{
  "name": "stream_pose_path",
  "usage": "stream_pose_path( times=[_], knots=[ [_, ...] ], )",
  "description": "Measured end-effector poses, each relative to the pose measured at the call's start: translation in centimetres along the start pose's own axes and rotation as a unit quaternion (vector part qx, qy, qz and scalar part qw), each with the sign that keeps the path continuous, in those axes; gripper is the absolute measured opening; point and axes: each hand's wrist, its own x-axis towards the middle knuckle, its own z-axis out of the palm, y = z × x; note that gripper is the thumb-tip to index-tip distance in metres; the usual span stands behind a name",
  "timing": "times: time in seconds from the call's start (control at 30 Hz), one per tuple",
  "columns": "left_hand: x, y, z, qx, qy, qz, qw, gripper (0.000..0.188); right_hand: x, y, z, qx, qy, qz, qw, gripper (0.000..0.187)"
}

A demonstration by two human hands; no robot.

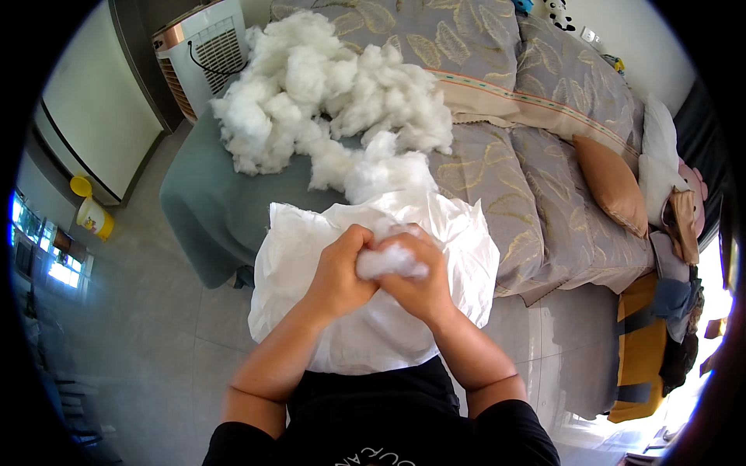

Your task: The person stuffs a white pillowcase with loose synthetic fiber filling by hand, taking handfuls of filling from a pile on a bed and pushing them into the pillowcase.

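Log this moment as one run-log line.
left hand: shut on stuffing clump | right hand: shut on stuffing clump | under hands: white pillow cover | behind: loose stuffing pile on bed

White stuffing [334, 93] on a grey-green sheet [210, 202], beside a grey quilt [497, 179] (gold leaf pattern) and tan cushion [611, 184].

A small tuft of white fluffy stuffing [391, 260] sits bunched at the centre, pinched between both hands. Under it lies a white fabric pillow case [466, 248], crumpled and slack, draped over the lap. At twelve o'clock a large loose heap of stuffing [326, 93] spreads across the bed.
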Motion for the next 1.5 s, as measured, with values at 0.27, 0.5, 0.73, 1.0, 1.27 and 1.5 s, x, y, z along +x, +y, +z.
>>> stream_pose_path(
  times=[0.27,0.5,0.73,1.0,1.27,1.5],
  knots=[
    [0.0,-0.3,-3.7,-0.257,0.048,-0.143,0.954,0.021,0.6,1.7,-4.0,0.205,0.128,0.150,0.959,0.020],
    [-0.3,0.7,-0.8,-0.078,0.017,0.039,0.996,0.029,0.3,-0.8,-0.6,0.091,0.016,0.061,0.994,0.021],
    [-0.3,-0.5,-2.6,-0.345,0.048,-0.128,0.929,0.035,0.7,1.2,-2.3,0.015,0.133,0.072,0.988,0.021],
    [-0.2,0.3,-0.9,-0.215,0.051,-0.136,0.966,0.024,0.1,-0.7,0.3,0.057,0.037,0.014,0.998,0.038],
    [0.0,0.2,-0.8,-0.288,0.070,-0.209,0.932,0.025,0.7,0.2,-1.3,0.134,0.022,0.033,0.990,0.049],
    [0.3,1.1,-2.4,-0.314,0.182,-0.223,0.905,0.022,0.8,1.6,-2.8,-0.134,0.071,-0.109,0.982,0.030]
  ],
)
